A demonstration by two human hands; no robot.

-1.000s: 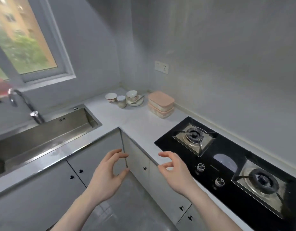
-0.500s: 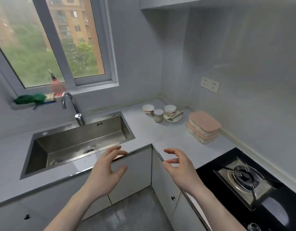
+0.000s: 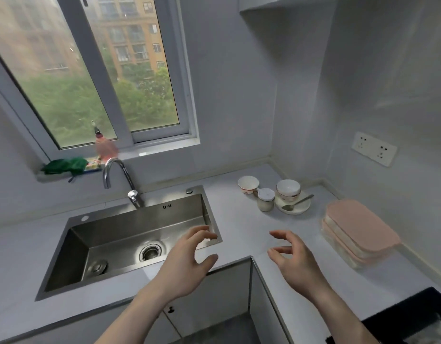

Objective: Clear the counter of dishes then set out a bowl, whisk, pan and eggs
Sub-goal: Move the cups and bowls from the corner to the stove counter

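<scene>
Swinging left since earlier, the view is now taking in the sink [image 3: 140, 234], while both the left hand [image 3: 187, 261] and right hand [image 3: 295, 259] are hovering loosely curled, holding nothing, well short of the dishes [image 3: 292, 198] clustered in the counter [image 3: 239, 219] corner, where a hasty reach is risking toppling the jar [image 3: 265, 199].

I am viewing bare counter [image 3: 241, 227] lying between the sink [image 3: 130, 244] and the stacked pink-lidded containers [image 3: 358, 232]. Small bowl [image 3: 248, 183], jar [image 3: 265, 199], and saucer [image 3: 294, 207] carrying a bowl and spoon are crowding the far corner; the faucet [image 3: 117, 180] is rising behind the sink.
</scene>
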